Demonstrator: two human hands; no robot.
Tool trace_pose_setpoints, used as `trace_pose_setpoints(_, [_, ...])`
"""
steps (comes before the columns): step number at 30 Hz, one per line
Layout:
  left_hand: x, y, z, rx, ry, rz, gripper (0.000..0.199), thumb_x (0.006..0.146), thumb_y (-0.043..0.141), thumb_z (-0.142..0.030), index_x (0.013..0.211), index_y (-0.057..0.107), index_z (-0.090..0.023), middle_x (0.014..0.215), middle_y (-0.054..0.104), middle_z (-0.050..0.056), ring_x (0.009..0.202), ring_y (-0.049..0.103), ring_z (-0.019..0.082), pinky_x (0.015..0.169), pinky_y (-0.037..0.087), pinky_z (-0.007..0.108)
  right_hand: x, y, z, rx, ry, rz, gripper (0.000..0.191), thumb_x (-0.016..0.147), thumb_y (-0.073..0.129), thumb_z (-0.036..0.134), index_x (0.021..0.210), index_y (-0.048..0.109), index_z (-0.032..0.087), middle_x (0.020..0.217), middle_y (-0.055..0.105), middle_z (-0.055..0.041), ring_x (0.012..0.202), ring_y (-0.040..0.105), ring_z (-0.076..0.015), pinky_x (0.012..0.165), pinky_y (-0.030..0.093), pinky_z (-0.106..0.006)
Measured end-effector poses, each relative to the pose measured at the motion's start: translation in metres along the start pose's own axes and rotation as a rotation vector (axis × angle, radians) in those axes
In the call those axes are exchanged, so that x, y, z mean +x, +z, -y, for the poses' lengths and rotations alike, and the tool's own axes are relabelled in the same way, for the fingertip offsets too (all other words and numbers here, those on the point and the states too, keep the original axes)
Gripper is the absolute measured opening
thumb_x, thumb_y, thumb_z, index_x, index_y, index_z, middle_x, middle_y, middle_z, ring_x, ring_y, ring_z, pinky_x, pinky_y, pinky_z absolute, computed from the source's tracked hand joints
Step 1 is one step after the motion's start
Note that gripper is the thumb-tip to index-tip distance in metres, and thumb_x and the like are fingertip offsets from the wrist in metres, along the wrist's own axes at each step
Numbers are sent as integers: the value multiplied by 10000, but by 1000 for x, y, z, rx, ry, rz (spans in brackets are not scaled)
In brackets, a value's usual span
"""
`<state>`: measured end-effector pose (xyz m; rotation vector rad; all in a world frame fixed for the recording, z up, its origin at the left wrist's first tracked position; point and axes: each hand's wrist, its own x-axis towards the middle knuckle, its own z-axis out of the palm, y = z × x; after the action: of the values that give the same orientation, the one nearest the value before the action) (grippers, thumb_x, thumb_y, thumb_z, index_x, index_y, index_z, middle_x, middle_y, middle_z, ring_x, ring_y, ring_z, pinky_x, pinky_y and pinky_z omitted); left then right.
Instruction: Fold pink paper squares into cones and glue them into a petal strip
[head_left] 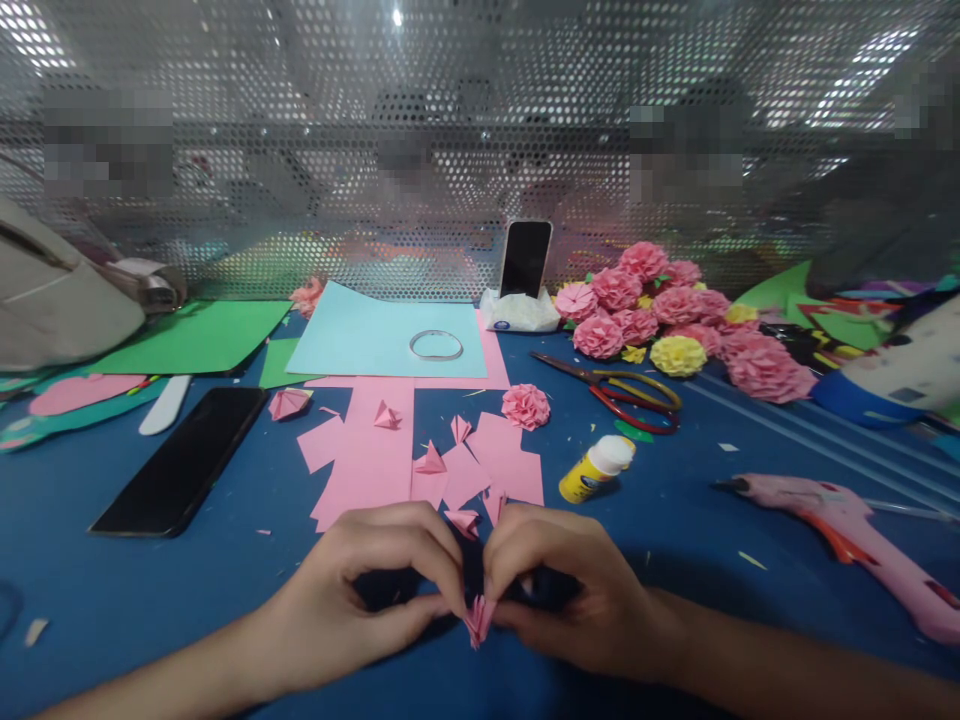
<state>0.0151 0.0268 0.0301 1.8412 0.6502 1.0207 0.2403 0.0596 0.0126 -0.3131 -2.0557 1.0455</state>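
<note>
Between my two hands, low in the middle of the view, is a small folded pink paper piece (478, 622). Thumb and forefinger of my left hand (375, 590) pinch its left side. On its right side, my right hand (570, 590) pinches it the same way. Just beyond my fingers lie more folded pink pieces, one of them a pleated bit (463, 522), beside cut pink paper squares (465, 476). A finished pink paper flower (525, 407) rests behind these. The glue stick (597, 468), yellow with a white cap, leans on the table right of the squares.
Scissors (615, 388) and a pink glue gun (847, 535) lie to the right. Pink and yellow paper flowers (637, 305) are heaped at the back. A black phone (184, 460) lies left, another phone (526, 260) stands upright. Blue paper (360, 335) holds a ring. A perforated metal screen (315, 200) bounds the table.
</note>
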Motion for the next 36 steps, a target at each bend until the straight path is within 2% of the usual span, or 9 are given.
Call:
trace_pose_setpoints(3, [2, -1, -1, -7, -10, -1, 129, 870, 653, -32, 857, 738, -129, 848, 692, 69, 788, 664, 131, 753, 520, 208, -1, 1, -2, 6, -1, -28, 113, 861, 728, 157, 949, 657, 170, 803, 685, -49, 730, 616, -141, 676, 506, -256])
trace_pose_setpoints(9, [-1, -1, 1, 0, -11, 7, 126, 894, 643, -70, 863, 741, -142, 850, 704, 78, 789, 668, 143, 757, 526, 226, 1, 0, 0, 1, -29, -8, 70, 887, 706, 162, 935, 656, 171, 815, 694, -52, 749, 623, -140, 697, 511, -255])
trace_pose_setpoints(12, [-1, 0, 4, 28, -37, -7, 102, 907, 687, -223, 875, 751, -150, 834, 711, 95, 783, 676, 171, 747, 541, 260, 1, 0, 0, 3, -23, -10, 74, 886, 708, 161, 939, 656, 167, 814, 693, -52, 750, 625, -140, 702, 509, -253])
trace_pose_setpoints(15, [0, 0, 5, 51, -63, -36, 245, 849, 754, -393, 893, 760, -152, 804, 716, 105, 783, 683, 202, 745, 553, 294, 1, 1, 0, 3, -12, -10, 78, 882, 718, 172, 931, 658, 160, 811, 693, -53, 751, 628, -139, 707, 508, -251])
trace_pose_setpoints(19, [0, -2, 7, 35, -92, -43, 310, 817, 774, -448, 895, 768, -148, 792, 724, 106, 788, 691, 211, 755, 558, 303, 1, 1, -1, 14, -23, -9, 86, 888, 724, 210, 913, 665, 153, 797, 692, -52, 753, 623, -137, 715, 504, -248])
trace_pose_setpoints(23, [-1, -3, 9, -34, -138, -42, 254, 826, 779, -390, 877, 776, -142, 791, 738, 102, 772, 701, 201, 747, 561, 291, 2, 2, -1, 24, 59, 6, 139, 900, 715, 277, 884, 679, 143, 779, 665, -48, 699, 579, -119, 658, 487, -222])
trace_pose_setpoints(28, [1, -2, 12, -165, -166, -17, 46, 854, 749, -152, 828, 785, -139, 805, 756, 81, 756, 705, 156, 747, 549, 236, 2, 2, 0, 35, 114, 20, 139, 903, 707, 260, 854, 678, 133, 784, 652, -47, 694, 567, -108, 645, 477, -202])
trace_pose_setpoints(31, [0, 1, 12, -211, -155, -13, 81, 825, 748, -60, 821, 790, -130, 804, 761, 88, 756, 711, 157, 735, 554, 232, 2, 1, 1, 24, 116, 52, 140, 917, 687, 256, 850, 669, 134, 774, 649, -44, 691, 570, -111, 657, 478, -213])
trace_pose_setpoints(36, [-2, 3, 10, -225, -138, -13, 125, 803, 750, -16, 817, 801, -129, 789, 760, 93, 724, 713, 148, 703, 556, 216, 1, 1, 0, 10, 121, 64, 179, 923, 677, 281, 833, 662, 127, 754, 636, -45, 664, 563, -114, 636, 475, -222])
